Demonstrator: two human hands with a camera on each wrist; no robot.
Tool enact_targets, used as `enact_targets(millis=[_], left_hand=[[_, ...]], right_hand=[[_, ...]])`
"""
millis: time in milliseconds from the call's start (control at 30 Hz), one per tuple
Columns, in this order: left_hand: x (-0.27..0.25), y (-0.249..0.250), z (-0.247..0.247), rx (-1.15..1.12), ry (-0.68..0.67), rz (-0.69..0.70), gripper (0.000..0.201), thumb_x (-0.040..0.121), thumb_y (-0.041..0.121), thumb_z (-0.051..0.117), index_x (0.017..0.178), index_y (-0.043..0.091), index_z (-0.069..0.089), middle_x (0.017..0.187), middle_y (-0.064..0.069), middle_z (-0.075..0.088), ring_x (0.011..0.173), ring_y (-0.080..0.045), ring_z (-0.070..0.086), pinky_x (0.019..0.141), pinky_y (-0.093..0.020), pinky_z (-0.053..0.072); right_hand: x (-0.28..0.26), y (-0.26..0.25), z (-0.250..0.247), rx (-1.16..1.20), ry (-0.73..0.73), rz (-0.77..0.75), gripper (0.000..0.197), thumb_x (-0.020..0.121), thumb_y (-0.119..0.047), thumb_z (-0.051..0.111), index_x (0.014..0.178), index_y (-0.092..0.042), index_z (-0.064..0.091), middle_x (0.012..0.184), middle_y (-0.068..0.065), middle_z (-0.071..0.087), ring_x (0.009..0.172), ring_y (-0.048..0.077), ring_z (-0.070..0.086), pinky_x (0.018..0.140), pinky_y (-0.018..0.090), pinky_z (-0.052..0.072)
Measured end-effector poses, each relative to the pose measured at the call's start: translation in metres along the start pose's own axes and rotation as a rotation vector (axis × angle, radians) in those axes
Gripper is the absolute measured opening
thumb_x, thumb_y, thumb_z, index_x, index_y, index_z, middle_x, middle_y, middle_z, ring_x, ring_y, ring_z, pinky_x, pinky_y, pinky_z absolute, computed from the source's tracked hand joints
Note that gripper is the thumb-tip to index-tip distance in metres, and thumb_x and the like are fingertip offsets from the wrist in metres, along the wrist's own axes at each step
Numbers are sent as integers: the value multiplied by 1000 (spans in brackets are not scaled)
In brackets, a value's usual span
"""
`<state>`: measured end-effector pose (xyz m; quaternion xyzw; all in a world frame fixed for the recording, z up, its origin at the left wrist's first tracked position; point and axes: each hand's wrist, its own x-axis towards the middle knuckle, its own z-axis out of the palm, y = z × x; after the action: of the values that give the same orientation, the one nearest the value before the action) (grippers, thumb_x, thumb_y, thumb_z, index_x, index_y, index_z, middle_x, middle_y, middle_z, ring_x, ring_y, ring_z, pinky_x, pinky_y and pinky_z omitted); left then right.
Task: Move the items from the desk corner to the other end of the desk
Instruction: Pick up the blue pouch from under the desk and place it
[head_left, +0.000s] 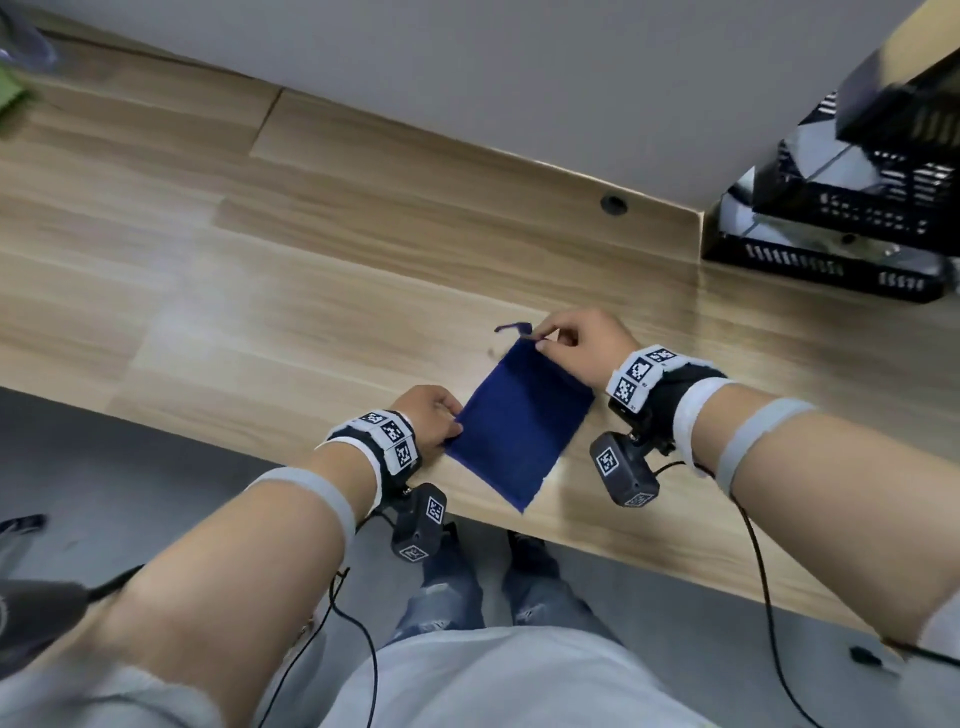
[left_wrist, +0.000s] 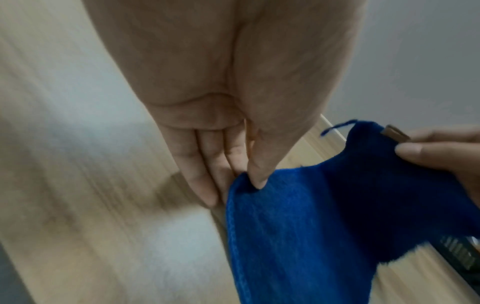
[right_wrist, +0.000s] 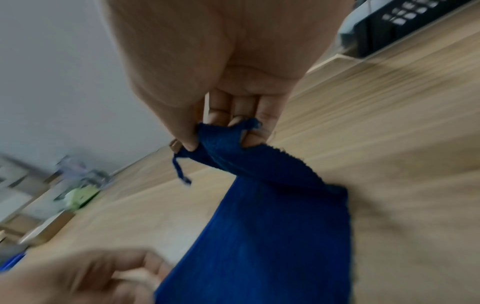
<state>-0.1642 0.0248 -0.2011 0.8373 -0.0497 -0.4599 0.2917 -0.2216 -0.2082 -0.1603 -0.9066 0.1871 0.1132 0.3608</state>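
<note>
Wood-grain worktop (head_left: 322, 249) running along a pale grey wall (head_left: 467, 57), grey floor below its near edge. Far left, blurred: something green (head_left: 11, 98) beside a clear container (head_left: 26, 41), too smeared to name. Left of centre, left hand (head_left: 428, 418) at the near edge, thumb and fingers (left_wrist: 255, 174) pinching one lower corner of a blue drawstring pouch (head_left: 514, 431); marker-tagged wrist band and camera pod (head_left: 420, 522) on the forearm behind it. Centre: pouch stretched flat between both hands, tilted, its bottom corner reaching over the worktop's near edge; whether resting on the wood or held just above, cannot tell. Blue cord (head_left: 511, 328) sticking out at the gathered mouth. Right of centre, right hand (head_left: 584, 345) with thumb and fingers (right_wrist: 187, 131) closed on the gathered mouth of the pouch, a small tan piece (right_wrist: 174, 146) beside the thumb. Further back, round cable hole (head_left: 614, 203) in the worktop. Far right, black slotted trays (head_left: 831, 254) stacked on the worktop's corner by the wall.
</note>
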Motion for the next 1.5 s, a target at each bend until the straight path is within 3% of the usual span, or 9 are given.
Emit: enact_targets(millis=[200, 400, 567, 733, 867, 1033, 1233, 1400, 1500], left_hand=[[2, -10, -15, -469, -220, -181, 23, 104, 26, 40, 94, 10, 54, 84, -16, 66, 72, -28, 64, 75, -37, 55], [6, -17, -18, -299, -285, -103, 36, 96, 47, 55, 95, 12, 62, 90, -15, 76, 78, -26, 74, 85, -42, 57], [9, -17, -14, -68, -258, 10, 18, 89, 24, 72, 84, 10, 61, 83, -22, 75, 68, -22, 73, 70, -35, 59], [9, -14, -8, 58, -236, 52, 12, 84, 8, 75, 77, 8, 65, 77, -20, 74, 66, -26, 71, 74, -39, 62], [10, -12, -6, 168, -171, 121, 13, 83, 12, 71, 72, 13, 65, 70, -8, 70, 66, -24, 66, 76, -39, 61], [5, -13, -8, 24, -152, 95, 6, 92, 8, 63, 87, 9, 60, 87, -15, 73, 80, -28, 74, 77, -39, 60], [1, -19, -8, -223, -208, -77, 3, 97, 5, 55, 95, 4, 58, 83, -20, 73, 78, -29, 75, 69, -32, 61], [4, -20, -10, -312, -158, -130, 11, 100, 10, 52, 100, 3, 60, 83, -22, 70, 62, -22, 73, 70, -35, 62], [5, -18, -11, -428, -131, -200, 32, 100, 35, 50, 100, 4, 58, 87, -17, 62, 67, -27, 67, 70, -39, 62]], right_hand=[[-39, -32, 51, -70, -232, -32, 17, 88, -31, 60, 99, -35, 72, 84, -8, 69, 80, 13, 62, 77, 31, 50], [-61, -34, 89, -81, -244, 46, 21, 88, -35, 57, 104, -38, 70, 74, -16, 64, 80, 8, 60, 80, 32, 52], [-76, -27, 93, -37, -376, 103, 17, 87, -41, 58, 100, -38, 68, 63, -14, 70, 61, 0, 67, 77, 25, 54], [-68, 8, 73, -124, 110, 314, 27, 84, -30, 61, 110, -25, 59, 106, -1, 53, 104, 21, 52, 86, 35, 50], [-64, 27, 73, -221, 67, 445, 40, 79, -35, 70, 112, -17, 55, 121, 9, 43, 118, 30, 39, 95, 39, 46], [-57, 30, 76, -61, 52, 418, 9, 76, -15, 60, 77, -21, 54, 91, 1, 58, 92, 28, 58, 78, 38, 52], [-69, 1, 75, 198, 190, 179, 11, 75, -12, 61, 78, -20, 54, 75, -5, 62, 70, 19, 59, 66, 32, 51], [-93, -21, 97, 105, -185, -75, 9, 75, -14, 68, 80, -17, 62, 87, -5, 64, 80, 14, 58, 69, 25, 46], [-98, -16, 111, 4, -299, -88, 8, 76, -14, 67, 82, -18, 63, 90, -5, 64, 83, 15, 56, 72, 27, 45]])
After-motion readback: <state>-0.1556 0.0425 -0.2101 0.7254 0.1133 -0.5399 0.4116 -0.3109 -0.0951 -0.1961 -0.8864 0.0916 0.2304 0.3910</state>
